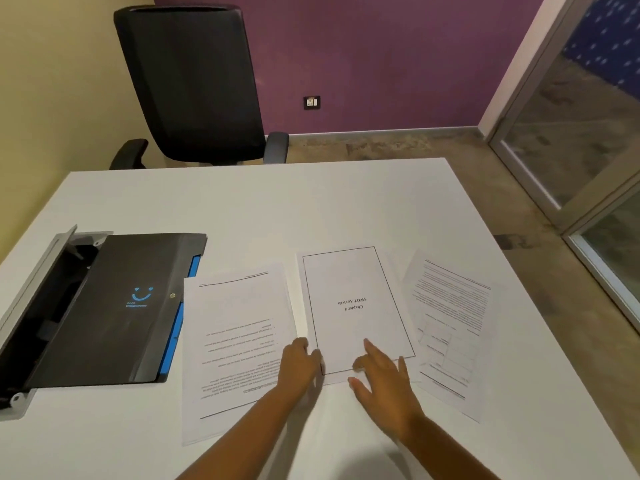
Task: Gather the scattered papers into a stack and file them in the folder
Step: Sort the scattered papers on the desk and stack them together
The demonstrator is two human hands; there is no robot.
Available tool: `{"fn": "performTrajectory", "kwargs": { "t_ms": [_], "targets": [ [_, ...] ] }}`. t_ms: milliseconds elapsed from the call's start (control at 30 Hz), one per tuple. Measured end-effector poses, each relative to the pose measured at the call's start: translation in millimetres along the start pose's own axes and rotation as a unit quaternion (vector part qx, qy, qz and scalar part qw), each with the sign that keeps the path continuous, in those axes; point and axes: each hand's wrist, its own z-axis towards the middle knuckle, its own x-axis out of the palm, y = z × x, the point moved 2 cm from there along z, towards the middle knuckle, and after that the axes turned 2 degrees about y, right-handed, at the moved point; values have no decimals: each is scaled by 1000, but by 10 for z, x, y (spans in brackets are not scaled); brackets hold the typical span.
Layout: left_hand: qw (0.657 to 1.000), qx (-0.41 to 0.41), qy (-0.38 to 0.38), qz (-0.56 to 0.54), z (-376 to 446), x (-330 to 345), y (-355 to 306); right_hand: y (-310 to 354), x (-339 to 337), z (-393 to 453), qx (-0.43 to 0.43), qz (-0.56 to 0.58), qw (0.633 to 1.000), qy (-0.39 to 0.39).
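Observation:
Three printed sheets lie side by side on the white table (242,209). The left sheet (239,341) carries text, the middle sheet (353,306) has a black border and a short title, and the right sheet (450,327) shows text and a table. My left hand (299,367) grips the near left edge of the middle sheet, fingers curled at it. My right hand (382,382) rests flat on that sheet's near end with straight fingers. A black folder (114,306) with blue edges lies shut to the left, apart from both hands.
An open grey cable box (38,306) is set into the table under the folder's left side. A black office chair (197,84) stands behind the far edge. The table's right edge drops to the floor, with a glass partition (588,133) beyond.

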Motion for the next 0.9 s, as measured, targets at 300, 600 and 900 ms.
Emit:
{"fn": "performTrajectory", "kwargs": {
  "t_ms": [300, 600, 900],
  "targets": [
    [997, -79, -15, 14, 79, 146, -143, -440, 145, 90, 25, -74, 996, 41],
    [957, -126, 114, -236, 212, -3, -234, -448, 150, 99, 23, -55, 997, 54],
    [994, 0, 52, -99, 180, -161, -193, -469, -280, 230, 54, 145, 984, -87]
  ]
}}
